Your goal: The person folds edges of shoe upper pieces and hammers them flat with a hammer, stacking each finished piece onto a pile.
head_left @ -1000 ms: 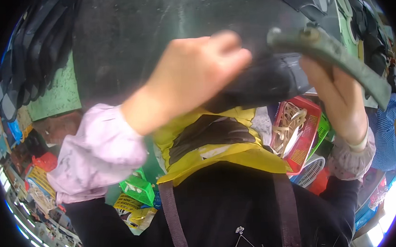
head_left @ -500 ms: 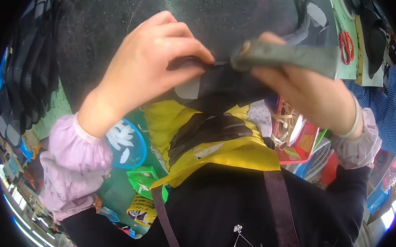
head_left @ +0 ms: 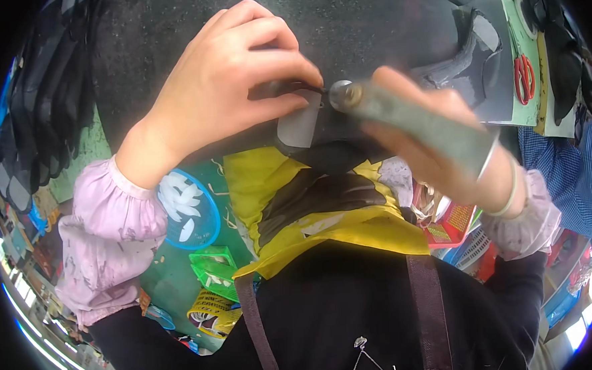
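Observation:
My left hand is closed, its thumb and fingertips pinching the edge of a black sheet-like piece at the near edge of the dark work surface. A grey patch shows on this piece under my thumb. In my right hand is a hammer with a small round metal face and a long, flared grey-green end. The round face is beside my left fingertips, at the black piece. Whether it touches the piece I cannot tell. My right fingers are partly hidden behind the hammer.
Black cut pieces with grey patches lie at the far right, near red-handled scissors. More black pieces are stacked on the left. Below are a blue basin of white pieces, a green basket and a red basket.
The hammer has tilted, its flared end swinging down toward me, and my right hand has moved with it. My left hand keeps its pinch; more of the grey patch shows.

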Demonstrator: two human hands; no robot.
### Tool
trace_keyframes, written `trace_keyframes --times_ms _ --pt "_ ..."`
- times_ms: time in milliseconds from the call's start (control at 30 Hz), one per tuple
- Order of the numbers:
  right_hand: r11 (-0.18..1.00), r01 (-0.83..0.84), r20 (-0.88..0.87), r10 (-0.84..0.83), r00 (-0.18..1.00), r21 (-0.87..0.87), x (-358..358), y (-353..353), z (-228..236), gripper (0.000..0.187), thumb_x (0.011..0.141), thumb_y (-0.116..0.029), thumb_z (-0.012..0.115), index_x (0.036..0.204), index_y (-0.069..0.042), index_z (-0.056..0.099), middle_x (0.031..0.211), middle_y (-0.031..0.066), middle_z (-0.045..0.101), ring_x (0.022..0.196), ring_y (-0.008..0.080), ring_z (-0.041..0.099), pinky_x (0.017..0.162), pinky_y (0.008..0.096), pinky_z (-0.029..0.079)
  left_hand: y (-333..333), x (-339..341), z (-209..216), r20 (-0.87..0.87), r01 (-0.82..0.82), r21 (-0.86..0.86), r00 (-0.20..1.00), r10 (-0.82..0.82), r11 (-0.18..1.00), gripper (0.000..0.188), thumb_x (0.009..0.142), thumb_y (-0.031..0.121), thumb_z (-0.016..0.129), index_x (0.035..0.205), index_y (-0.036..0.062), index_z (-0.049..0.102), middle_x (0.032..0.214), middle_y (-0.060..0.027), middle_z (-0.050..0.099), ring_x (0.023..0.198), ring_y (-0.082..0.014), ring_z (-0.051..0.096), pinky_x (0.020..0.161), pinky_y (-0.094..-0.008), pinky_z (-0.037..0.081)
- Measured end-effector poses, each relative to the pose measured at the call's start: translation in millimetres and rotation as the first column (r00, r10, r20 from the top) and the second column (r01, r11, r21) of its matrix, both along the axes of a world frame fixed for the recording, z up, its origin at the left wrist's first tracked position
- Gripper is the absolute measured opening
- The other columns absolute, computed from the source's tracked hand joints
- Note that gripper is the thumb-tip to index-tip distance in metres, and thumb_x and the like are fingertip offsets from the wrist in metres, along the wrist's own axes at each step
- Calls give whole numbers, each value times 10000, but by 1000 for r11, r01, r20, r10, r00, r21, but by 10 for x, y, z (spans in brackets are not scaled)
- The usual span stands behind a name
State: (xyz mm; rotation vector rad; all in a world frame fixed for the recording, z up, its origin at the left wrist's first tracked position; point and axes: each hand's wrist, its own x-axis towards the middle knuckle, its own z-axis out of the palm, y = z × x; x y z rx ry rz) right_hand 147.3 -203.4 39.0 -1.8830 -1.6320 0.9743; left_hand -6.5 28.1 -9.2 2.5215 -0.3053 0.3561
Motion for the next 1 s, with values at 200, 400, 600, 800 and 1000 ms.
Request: trace_keyframes --times_ms 200,400,600,800,1000 --pt "997 82 14 -82 997 0 -52 50 48 307 953 43 640 1259 28 617 852 171 583 675 315 595 615 359 468 -28 -60 2 81 37 179 995 -52 983 274 662 106 844 924 127 764 960 -17 622 1046 -256 613 865 -396 498" --pt "982 -26 220 -16 975 187 -33 171 90 313 949 -59 704 1247 5 635 1015 206 648 738 352 621 661 375 494 -111 -173 2 159 -121 190 983 91 974 258 640 128 866 878 140 768 1016 -16 632 1067 -277 609 899 -418 477" --pt "988 -103 323 61 945 115 21 282 110 315 967 -83 691 1270 -14 636 1171 164 671 880 342 658 778 382 518 -137 -225 -57 164 -193 169 972 166 966 243 606 120 872 823 131 762 973 -16 632 1025 -271 599 852 -419 475" --pt "990 -35 193 8 981 137 -24 298 -9 304 962 -85 685 1255 -12 649 1172 168 663 938 336 669 825 384 523 -173 -259 -71 187 -177 160 971 147 971 232 608 108 861 813 123 754 884 -18 601 934 -261 603 809 -399 475" --pt "997 -16 208 -2 978 81 -27 300 17 286 978 -96 664 1251 -12 662 1119 167 688 959 339 672 858 407 524 -211 -219 -71 202 -176 176 969 140 969 232 616 96 853 819 127 747 828 -12 584 887 -248 597 808 -399 474"
